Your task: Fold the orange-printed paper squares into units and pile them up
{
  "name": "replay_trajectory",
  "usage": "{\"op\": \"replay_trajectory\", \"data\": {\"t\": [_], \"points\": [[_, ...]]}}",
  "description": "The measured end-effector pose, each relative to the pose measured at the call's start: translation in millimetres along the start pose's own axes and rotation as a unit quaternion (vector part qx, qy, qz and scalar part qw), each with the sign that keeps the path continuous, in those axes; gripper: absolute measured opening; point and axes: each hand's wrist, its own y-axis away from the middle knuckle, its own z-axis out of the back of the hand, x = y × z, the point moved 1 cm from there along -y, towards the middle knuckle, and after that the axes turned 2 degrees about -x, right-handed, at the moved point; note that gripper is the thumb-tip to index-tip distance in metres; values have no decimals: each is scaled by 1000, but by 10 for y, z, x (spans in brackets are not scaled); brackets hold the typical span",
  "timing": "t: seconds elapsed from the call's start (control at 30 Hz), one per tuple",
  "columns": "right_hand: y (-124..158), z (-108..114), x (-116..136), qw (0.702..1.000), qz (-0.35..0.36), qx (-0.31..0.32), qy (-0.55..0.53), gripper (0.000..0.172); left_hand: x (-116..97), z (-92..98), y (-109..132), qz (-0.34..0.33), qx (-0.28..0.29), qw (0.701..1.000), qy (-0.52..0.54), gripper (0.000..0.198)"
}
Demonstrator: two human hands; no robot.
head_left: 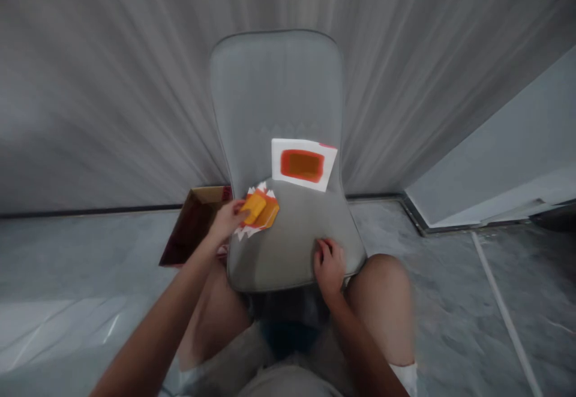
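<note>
My left hand (227,219) is closed on a small yellow-orange block-like packet (254,207), thumb and fingers gripping its left end. Directly under or behind it is a flat orange piece with white zigzag edges (270,216), at the left side of the grey chair seat (294,235); whether the hand also grips this piece I cannot tell. My right hand (330,262) rests near the seat's front right edge, fingers curled in loosely, with nothing visible in them. A white card or thin box with an orange-brown panel (302,165) leans against the chair's backrest.
An open cardboard box (186,229) stands on the floor left of the chair. Behind the backrest (276,85) hangs a grey pleated curtain (148,85). A pale panel (499,151) is at the right. My knees flank the seat.
</note>
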Motion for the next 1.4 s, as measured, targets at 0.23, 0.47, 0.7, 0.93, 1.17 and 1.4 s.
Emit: {"op": "replay_trajectory", "data": {"t": [0.23,0.47,0.7,0.93,1.17,1.4], "points": [[16,-20,-11,1000,4,-8,15,37,145,71,-464,25,-56,993,-98,35],[16,-18,-12,1000,11,-23,19,37,43,-171,-423,16,-70,985,-157,36],[17,-26,12,999,10,-38,18,34,-215,-207,-37,-77,-231,953,-178,34],[-2,3,30,999,6,-35,18,33,-291,-757,725,-165,-194,962,-99,25],[-18,18,52,1000,-18,-4,-5,34,-157,-1264,1232,-233,-92,958,-139,25],[-336,178,-127,993,-31,74,-82,34,-194,-1297,1215,-228,-103,960,-125,26]]}}
